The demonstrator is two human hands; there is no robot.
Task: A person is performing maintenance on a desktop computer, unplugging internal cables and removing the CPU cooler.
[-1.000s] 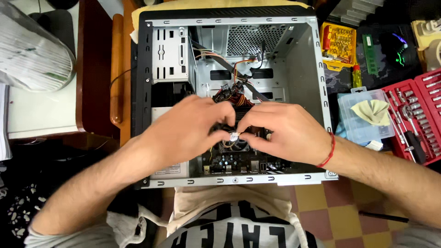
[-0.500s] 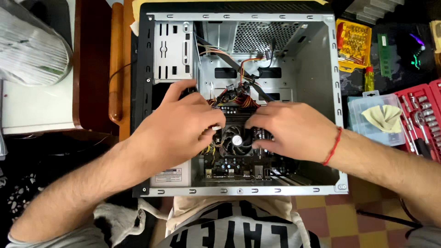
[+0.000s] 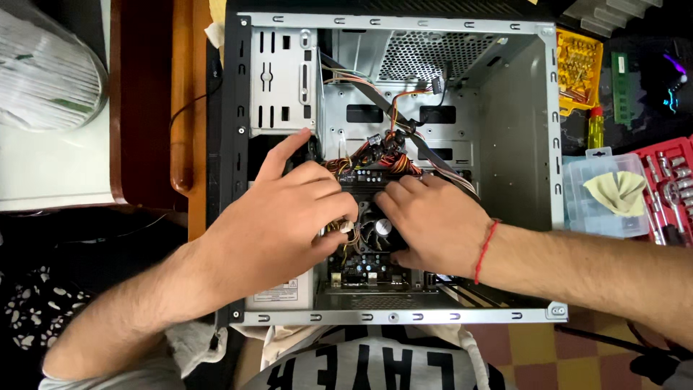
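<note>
- i see an open computer case (image 3: 505, 130) lying on its side, its inside facing up toward me.
- my left hand (image 3: 278, 220) sits low in the case, fingers curled down over the left edge of the cooler fan (image 3: 375, 235); thumb stretched up toward the metal drive cage (image 3: 283, 79).
- whether the left fingers actually pinch anything i cannot tell; their tips are hidden under the hand.
- my right hand (image 3: 433, 224) lies flat on the right side of the same fan, fingers bent and pressing down, nothing gripped that i can see. a red string bracelet (image 3: 485, 249) is on that wrist.
- the fan sits between the two hands, at the middle of the circuit board (image 3: 364, 271), both hands touching it.
- a bundle of coloured wires (image 3: 375, 155) runs just above the hands, up to the back wall.
- right of the case: a yellow parts box (image 3: 577, 68), a clear plastic box (image 3: 603, 198) with a cloth in it, and a red socket set (image 3: 671, 188).
- left of the case: a brown wooden edge (image 3: 180, 94) and a white tabletop (image 3: 50, 162).
</note>
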